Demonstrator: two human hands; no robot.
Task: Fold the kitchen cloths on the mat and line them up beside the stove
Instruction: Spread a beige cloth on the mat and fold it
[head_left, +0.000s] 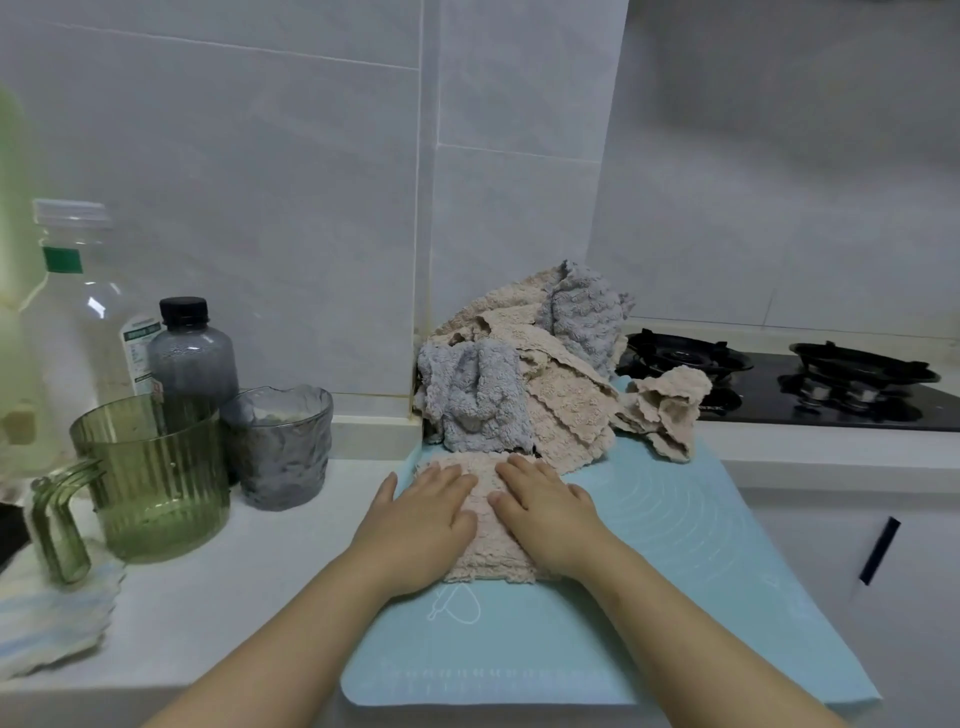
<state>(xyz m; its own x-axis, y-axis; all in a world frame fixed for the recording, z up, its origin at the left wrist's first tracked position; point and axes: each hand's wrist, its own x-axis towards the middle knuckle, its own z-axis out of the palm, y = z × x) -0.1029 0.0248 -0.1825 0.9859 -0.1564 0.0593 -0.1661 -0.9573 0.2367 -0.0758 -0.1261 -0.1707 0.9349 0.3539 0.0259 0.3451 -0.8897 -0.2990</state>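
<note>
A folded beige cloth (485, 525) lies on the light blue mat (649, 571). My left hand (421, 525) and my right hand (550, 514) rest flat on it, palms down, fingers spread, one on each side. Behind it, at the mat's far end against the wall corner, is a heap of unfolded cloths (524, 374), beige and grey mixed. One crumpled beige cloth (665, 410) lies at the heap's right, next to the black gas stove (779, 384).
Left of the mat stand a green ribbed jug (150, 478), a grey textured glass (280, 447), a dark bottle (189, 353) and a clear bottle (72, 312). A striped cloth (47, 618) lies at the counter's left front. The counter edge runs close below.
</note>
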